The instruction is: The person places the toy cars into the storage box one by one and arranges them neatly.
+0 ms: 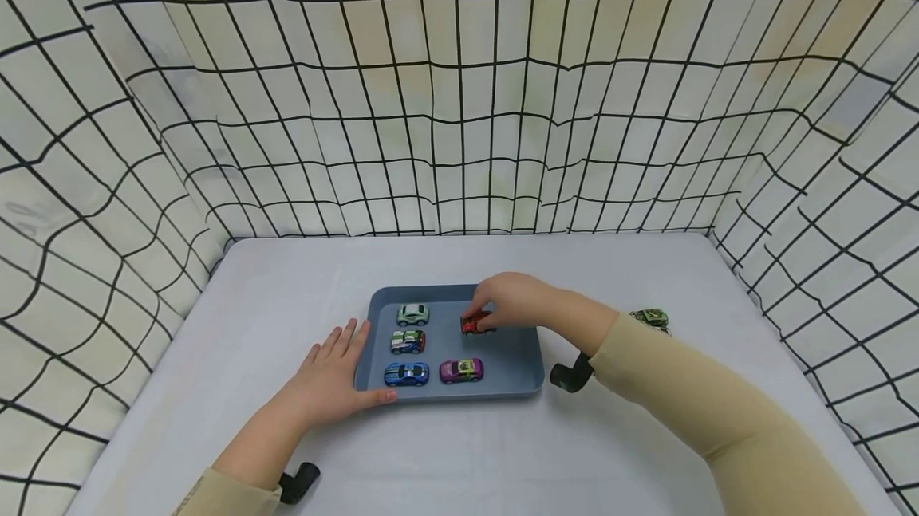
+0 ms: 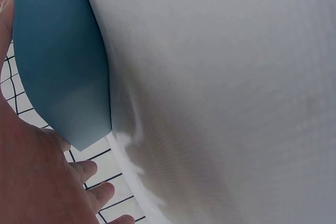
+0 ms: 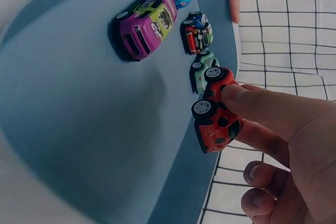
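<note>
Over the right half of a blue-grey tray [image 1: 502, 372], my right hand [image 1: 518, 299] pinches a red toy car [image 3: 215, 111] with black spots between thumb and fingers. Fingers spread, my left hand [image 1: 332, 384] rests against the tray's left edge, its thumb along the near left corner. Inside the tray stand a pale green toy car [image 1: 412, 314], a multicoloured toy car [image 1: 408, 341], a blue toy car [image 1: 406, 374] and a purple and yellow toy car [image 1: 462, 370]. The left wrist view shows the tray's outer wall [image 2: 63, 61] beside the hand.
To the right of the tray, a green camouflage toy vehicle [image 1: 651, 318] lies on the white table [image 1: 459, 460], partly behind the right forearm. Walls with a black grid [image 1: 459, 117] enclose the table at the back and sides.
</note>
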`<state>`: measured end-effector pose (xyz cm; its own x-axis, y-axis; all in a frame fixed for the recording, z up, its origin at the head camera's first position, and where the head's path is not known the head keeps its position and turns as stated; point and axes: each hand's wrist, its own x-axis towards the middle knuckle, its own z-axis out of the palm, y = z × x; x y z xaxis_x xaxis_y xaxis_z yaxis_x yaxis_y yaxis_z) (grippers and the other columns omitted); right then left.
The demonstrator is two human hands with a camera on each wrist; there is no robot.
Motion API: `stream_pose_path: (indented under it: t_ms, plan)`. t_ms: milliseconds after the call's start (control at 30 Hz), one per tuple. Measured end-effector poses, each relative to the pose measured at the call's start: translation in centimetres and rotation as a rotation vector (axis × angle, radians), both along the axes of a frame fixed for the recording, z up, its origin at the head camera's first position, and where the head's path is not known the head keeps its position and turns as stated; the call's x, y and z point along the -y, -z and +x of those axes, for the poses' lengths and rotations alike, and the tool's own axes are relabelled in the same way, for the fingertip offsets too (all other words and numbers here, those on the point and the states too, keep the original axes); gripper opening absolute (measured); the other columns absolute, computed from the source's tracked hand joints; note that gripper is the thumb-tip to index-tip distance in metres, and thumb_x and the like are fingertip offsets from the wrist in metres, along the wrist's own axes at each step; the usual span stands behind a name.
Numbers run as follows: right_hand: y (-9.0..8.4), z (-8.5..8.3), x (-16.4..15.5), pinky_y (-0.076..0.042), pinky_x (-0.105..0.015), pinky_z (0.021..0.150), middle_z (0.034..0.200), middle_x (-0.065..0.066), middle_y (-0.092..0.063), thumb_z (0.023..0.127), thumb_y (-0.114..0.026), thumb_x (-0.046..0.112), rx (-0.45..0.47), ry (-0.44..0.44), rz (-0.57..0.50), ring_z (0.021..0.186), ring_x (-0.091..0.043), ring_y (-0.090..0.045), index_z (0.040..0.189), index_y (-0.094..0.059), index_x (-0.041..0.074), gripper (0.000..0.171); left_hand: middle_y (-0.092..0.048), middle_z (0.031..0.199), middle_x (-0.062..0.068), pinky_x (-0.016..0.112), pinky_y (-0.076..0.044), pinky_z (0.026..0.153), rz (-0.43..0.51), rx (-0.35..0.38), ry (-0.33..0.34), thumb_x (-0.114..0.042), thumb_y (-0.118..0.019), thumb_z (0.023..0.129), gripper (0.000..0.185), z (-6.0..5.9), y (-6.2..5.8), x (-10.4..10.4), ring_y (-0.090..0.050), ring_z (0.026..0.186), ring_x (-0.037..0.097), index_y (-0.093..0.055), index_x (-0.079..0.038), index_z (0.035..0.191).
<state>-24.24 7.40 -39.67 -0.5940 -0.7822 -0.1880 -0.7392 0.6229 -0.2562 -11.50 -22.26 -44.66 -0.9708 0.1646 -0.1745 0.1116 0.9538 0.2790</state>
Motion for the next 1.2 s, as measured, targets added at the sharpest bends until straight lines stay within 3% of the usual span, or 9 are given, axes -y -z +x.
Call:
stream_pose_path:
  t_ms: [333,900,1200]
  plan:
    - [1.3,-0.3,2.7,-0.05,-0.026,0.085,0.107,0.008,-0.071,0.092,-0.073,0.028,0.053,-0.057,-0.018,0.096,-0.01,-0.061,0.12,-0.075,0.023,0.028,-0.015,0.161,0.026,0.068,-0.013,0.114,0.012,0.004,0.0,-0.078,-0.065,0.073,0.124,0.1,0.0,0.1,-0.015,0.146,0.05,-0.017,-0.001,0.158]
    - [3.1,-0.3,3.9,-0.049,-0.026,0.095,0.117,0.008,-0.07,0.093,-0.072,0.024,0.108,-0.031,-0.002,0.106,-0.006,-0.061,0.123,-0.073,0.023,0.03,-0.015,0.162,0.025,0.068,-0.013,0.114,0.005,0.0,0.003,-0.085,-0.06,0.071,0.128,-0.1,0.4,0.2,-0.014,0.146,0.049,-0.016,-0.002,0.158]
    - [3.2,-0.4,3.5,-0.05,-0.025,0.087,0.11,0.008,-0.066,0.092,-0.073,0.028,0.085,-0.062,-0.029,0.098,-0.009,-0.06,0.126,-0.071,0.024,0.034,-0.015,0.162,0.026,0.068,-0.013,0.114,0.005,0.002,0.005,-0.083,-0.061,0.072,0.128,0.0,0.1,0.2,-0.014,0.146,0.05,-0.016,-0.001,0.158]
